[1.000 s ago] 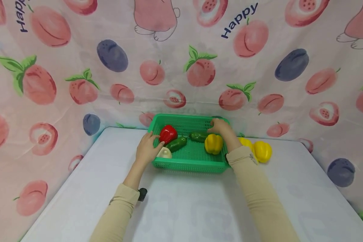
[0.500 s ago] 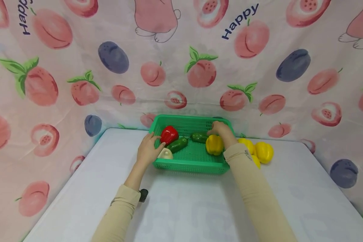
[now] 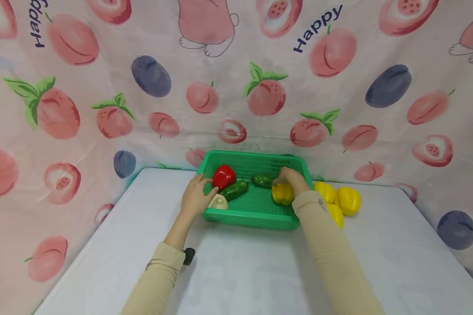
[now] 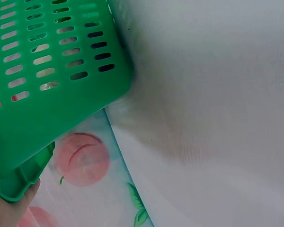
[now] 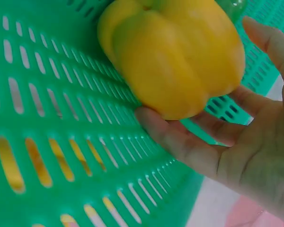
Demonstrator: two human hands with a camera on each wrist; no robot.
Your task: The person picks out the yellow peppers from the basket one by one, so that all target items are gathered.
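Inside a green plastic basket [image 3: 252,217], a yellow bell pepper [image 5: 175,61] sits near the right side. My right hand [image 3: 289,178] reaches over its top in the head view. In the right wrist view the fingers touch the pepper's side, while the thumb stands apart from it. At the basket's left rim my left hand [image 3: 194,197] holds on, thumb and forefinger reaching inward. Nearby lie a red bell pepper [image 3: 224,176], a dark green cucumber-like vegetable [image 3: 234,190] and a cream-coloured rounded item [image 3: 219,202]. Another green vegetable [image 3: 262,180] lies left of the yellow pepper, its end overlapped by my right hand.
Several yellow bell peppers [image 3: 348,201] rest on the white table [image 3: 252,271], just right of the basket and partly behind the right sleeve. A fruit-printed cloth [image 3: 205,65] hangs behind the table and along both sides.
My right hand has moved down and toward me, from behind the yellow pepper onto it. The left hand stays at the basket's left rim. The whole head view has shifted slightly.
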